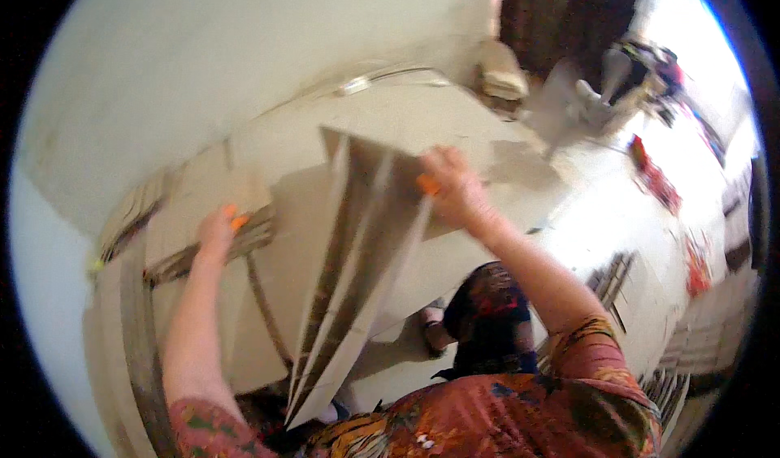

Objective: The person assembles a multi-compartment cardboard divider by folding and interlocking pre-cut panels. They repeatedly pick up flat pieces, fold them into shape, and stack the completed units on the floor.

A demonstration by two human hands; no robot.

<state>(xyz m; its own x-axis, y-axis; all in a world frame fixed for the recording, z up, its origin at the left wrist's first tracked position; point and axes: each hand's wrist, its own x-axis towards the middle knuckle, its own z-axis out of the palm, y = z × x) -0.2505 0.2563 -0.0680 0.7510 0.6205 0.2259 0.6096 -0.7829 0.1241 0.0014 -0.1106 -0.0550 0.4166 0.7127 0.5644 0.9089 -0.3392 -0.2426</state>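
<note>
My right hand (452,186) is closed on the upper right edge of a folded cardboard sheet (366,239). The sheet stands tilted, its panels fanned out at the top and narrowing toward my lap. On the left, my left hand (216,232) grips the near edge of a stack of flat cardboard pieces (207,206); its fingers are bent and slightly blurred. Both hands wear orange covers on some fingertips.
A pale wall rises behind a large cardboard surface (309,117), with a white power strip (354,85) along it. More cardboard lies at far left. Red netting (652,175) is on the floor at right, below a dark doorway (561,19). Cardboard bundles (670,393) stand at lower right.
</note>
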